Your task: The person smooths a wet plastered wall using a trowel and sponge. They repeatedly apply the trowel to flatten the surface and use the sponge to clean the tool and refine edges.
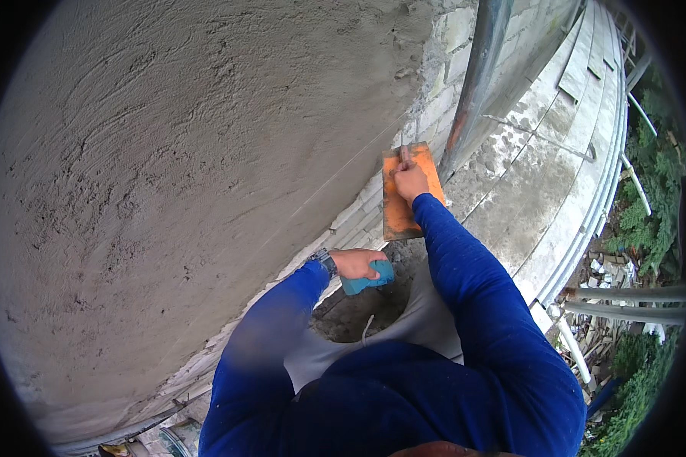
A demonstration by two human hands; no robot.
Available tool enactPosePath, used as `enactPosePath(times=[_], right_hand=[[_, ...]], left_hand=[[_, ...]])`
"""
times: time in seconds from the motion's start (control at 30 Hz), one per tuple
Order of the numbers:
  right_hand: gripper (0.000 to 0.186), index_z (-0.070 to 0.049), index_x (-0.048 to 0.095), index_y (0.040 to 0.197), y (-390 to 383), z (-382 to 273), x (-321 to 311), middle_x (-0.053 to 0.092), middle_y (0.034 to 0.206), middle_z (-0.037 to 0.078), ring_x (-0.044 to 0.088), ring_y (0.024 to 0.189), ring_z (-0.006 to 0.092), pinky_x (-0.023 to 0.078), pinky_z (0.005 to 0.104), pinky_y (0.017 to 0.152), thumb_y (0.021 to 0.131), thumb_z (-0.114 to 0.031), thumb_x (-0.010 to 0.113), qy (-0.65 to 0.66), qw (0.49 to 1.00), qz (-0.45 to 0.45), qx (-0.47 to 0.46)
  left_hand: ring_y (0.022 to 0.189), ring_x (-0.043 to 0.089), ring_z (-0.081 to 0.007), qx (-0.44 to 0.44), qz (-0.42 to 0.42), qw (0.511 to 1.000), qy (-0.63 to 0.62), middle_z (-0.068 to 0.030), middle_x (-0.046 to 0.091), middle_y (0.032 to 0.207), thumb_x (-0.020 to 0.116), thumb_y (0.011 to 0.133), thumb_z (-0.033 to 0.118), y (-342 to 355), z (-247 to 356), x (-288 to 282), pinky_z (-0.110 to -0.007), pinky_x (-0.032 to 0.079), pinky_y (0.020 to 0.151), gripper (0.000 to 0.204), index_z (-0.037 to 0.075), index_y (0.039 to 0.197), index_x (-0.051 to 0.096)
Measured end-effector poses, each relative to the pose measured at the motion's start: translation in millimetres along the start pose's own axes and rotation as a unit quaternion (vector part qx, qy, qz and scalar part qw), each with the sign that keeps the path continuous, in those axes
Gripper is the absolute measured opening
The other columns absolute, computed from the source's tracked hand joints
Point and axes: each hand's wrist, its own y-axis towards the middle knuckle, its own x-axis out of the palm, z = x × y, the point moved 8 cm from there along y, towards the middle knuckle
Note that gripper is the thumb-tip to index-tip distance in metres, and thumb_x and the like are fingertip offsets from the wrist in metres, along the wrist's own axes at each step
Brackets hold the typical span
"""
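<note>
My right hand (pixel 410 181) is closed around the handle of an orange plastering float (pixel 396 215), its flat face smeared with mortar. The float is by the lower edge of the wet grey plaster (pixel 206 152), next to bare blockwork. In my left hand (pixel 358 263), with a watch on the wrist, is a teal-blue piece (pixel 370 279). Fingers cover part of it, and I cannot tell whether it is a sponge or a plastic scoop. It hangs over a mortar-stained floor patch between my legs, apart from the wall.
A metal scaffold pole (pixel 476 72) rises just beyond the float. Mortar-spattered scaffold planks (pixel 526 190) run along the right side, with a thin rod across them. Past their edge are foliage (pixel 652 198), rubble and pipes (pixel 625 295) below.
</note>
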Motion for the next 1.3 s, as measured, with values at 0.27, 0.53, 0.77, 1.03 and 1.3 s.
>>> enactPosePath(times=[0.27, 0.53, 0.77, 1.03, 1.3], right_hand=[[0.062, -0.006, 0.051, 0.140, -5.5, -18.1, -20.3, 0.071, 0.098, 0.014, 0.069, 0.098, 0.0358, 0.052, 0.0437, 0.089, 0.080, -0.015, 0.062, -0.006, 0.998, 0.047, -0.048], [0.062, -0.007, 0.048, 0.143, -4.7, -0.4, -17.2, 0.072, 0.101, 0.018, 0.069, 0.099, 0.0408, 0.053, 0.0473, 0.088, 0.082, -0.013, 0.057, -0.104, 0.992, -0.037, -0.054], [0.054, -0.010, 0.049, 0.142, -10.1, -7.9, -19.8, 0.072, 0.103, 0.022, 0.068, 0.100, 0.0435, 0.053, 0.0495, 0.088, 0.088, -0.016, 0.054, -0.150, 0.985, -0.053, -0.065], [0.048, -0.009, 0.048, 0.142, -21.0, 6.9, -34.0, 0.070, 0.109, 0.025, 0.067, 0.102, 0.0455, 0.052, 0.0538, 0.090, 0.096, -0.023, 0.046, -0.238, 0.961, -0.122, -0.070], [0.044, -0.003, 0.063, 0.129, -33.8, -14.6, -43.9, 0.069, 0.113, 0.027, 0.066, 0.105, 0.0451, 0.051, 0.0521, 0.094, 0.100, -0.029, 0.043, -0.229, 0.958, -0.143, -0.102]], left_hand=[[0.094, 0.064, -0.0180, -0.052, 0.274, 0.884, -0.375, -0.0084, 0.063, 0.108, 0.065, 0.096, 0.016, -9.1, -89.7, -44.8, -0.036, 0.054, 0.082, 0.032, 0.006, 0.125, 0.054], [0.110, 0.057, -0.0165, -0.114, -0.051, 0.992, 0.018, -0.0067, 0.061, 0.122, 0.068, 0.094, 0.015, -41.0, -29.8, -10.1, -0.033, 0.048, 0.093, 0.049, 0.009, 0.139, 0.049], [0.108, 0.063, -0.0218, -0.088, 0.472, 0.842, -0.247, -0.0116, 0.062, 0.127, 0.058, 0.094, 0.006, -21.9, -74.1, -141.9, -0.037, 0.054, 0.093, 0.060, 0.013, 0.151, 0.043], [0.112, 0.058, -0.0184, -0.056, -0.059, 0.996, 0.027, -0.0043, 0.065, 0.120, 0.057, 0.090, 0.002, 40.0, -41.9, -4.4, -0.034, 0.048, 0.097, 0.048, 0.013, 0.136, 0.063], [0.108, 0.063, -0.0237, 0.062, 0.529, 0.721, -0.442, -0.0104, 0.065, 0.122, 0.057, 0.091, 0.005, 41.4, -110.1, -187.1, -0.038, 0.055, 0.089, 0.067, 0.008, 0.155, 0.036]])
